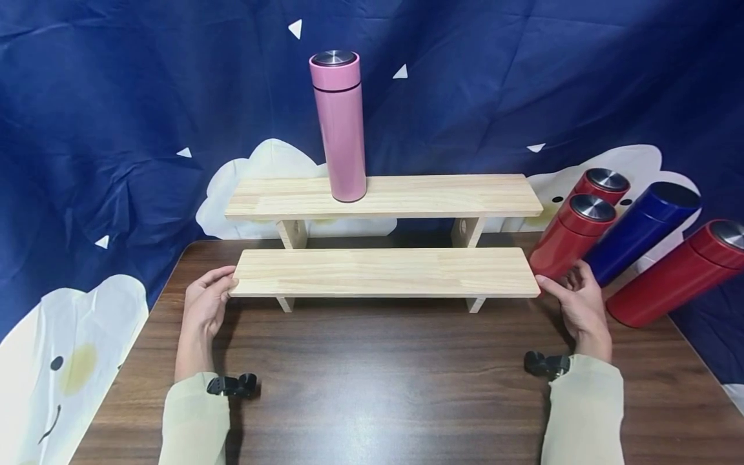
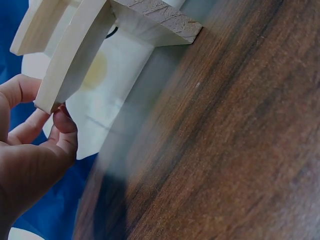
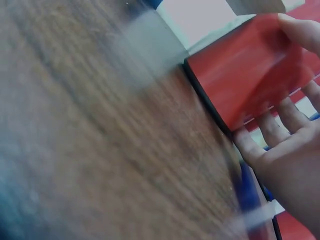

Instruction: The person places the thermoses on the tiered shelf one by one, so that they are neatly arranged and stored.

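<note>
A two-tier pale wooden shelf (image 1: 383, 271) stands on the table, its lower board nearer me. My left hand (image 1: 203, 307) pinches that board's left end; in the left wrist view, fingers (image 2: 65, 122) curl under the board's corner (image 2: 75, 65). By the opposite end, my right hand (image 1: 584, 307) grips a red thermos bottle (image 1: 572, 236) low on its body. The right wrist view has the thumb on one side of this bottle (image 3: 240, 70) and the fingers (image 3: 272, 127) along the other. A pink thermos bottle (image 1: 343, 142) stands upright on the upper board, left of its middle.
Right of the shelf are a second red bottle (image 1: 581, 187) behind the gripped one, a blue bottle (image 1: 642, 226) and a larger red bottle (image 1: 677, 274). A dark blue cloth (image 1: 145, 84) with white cloud shapes hangs behind the brown wooden table (image 1: 378, 381).
</note>
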A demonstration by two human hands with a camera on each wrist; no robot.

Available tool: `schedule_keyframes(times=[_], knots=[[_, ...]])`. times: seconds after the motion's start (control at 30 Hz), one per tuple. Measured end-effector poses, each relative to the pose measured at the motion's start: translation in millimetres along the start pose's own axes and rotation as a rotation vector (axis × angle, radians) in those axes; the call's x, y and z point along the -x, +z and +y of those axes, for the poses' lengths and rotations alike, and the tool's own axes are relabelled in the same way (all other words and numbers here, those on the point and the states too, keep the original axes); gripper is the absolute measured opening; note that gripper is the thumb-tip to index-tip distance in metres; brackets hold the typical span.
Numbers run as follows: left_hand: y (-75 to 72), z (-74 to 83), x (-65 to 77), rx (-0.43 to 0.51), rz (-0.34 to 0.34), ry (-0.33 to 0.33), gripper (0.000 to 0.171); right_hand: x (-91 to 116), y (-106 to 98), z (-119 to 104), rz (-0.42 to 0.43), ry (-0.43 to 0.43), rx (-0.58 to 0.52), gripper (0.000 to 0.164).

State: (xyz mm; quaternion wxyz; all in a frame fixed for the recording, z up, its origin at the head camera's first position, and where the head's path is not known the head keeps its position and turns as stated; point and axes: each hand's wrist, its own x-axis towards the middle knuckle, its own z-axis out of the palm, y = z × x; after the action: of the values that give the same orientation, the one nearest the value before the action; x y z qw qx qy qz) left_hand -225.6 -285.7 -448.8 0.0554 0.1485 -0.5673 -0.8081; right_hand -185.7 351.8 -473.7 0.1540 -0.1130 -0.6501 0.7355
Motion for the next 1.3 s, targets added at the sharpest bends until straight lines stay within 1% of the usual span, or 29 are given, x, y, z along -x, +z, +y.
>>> schedule_keyframes(times=[0.1,0.2,0.43,0.53,0.63,0.73,0.93,1.13,1.3], knots=[[0.0,0.2,0.0,-0.009,0.007,-0.002,0.029,0,1,-2,0.018,0.013,0.065,0.076],[0.1,0.5,0.0,-0.013,0.013,-0.005,0.028,0,2,-3,0.034,0.02,0.107,0.078],[0.3,-0.5,-0.5,-0.007,0.018,-0.006,0.028,1,2,-4,0.071,0.022,0.191,0.078],[0.8,-1.0,-0.6,-0.011,0.019,-0.004,0.028,1,2,-2,0.111,0.014,0.192,0.077],[1.4,-0.9,-0.5,-0.012,0.019,-0.005,0.027,2,2,-1,0.148,0.019,0.169,0.077],[1.6,-0.4,0.0,-0.016,0.025,-0.008,0.025,3,2,-2,0.16,0.031,0.141,0.076],[0.7,-0.1,-0.3,-0.015,0.02,-0.005,0.024,6,5,-10,0.188,0.02,0.081,0.071],[0.6,-0.1,-0.9,-0.004,0.011,0.003,0.028,6,6,-21,0.222,0.006,0.086,0.07],[0.5,0.3,-0.1,0.003,-0.002,0.008,0.029,7,5,-30,0.239,0.024,0.114,0.073]])
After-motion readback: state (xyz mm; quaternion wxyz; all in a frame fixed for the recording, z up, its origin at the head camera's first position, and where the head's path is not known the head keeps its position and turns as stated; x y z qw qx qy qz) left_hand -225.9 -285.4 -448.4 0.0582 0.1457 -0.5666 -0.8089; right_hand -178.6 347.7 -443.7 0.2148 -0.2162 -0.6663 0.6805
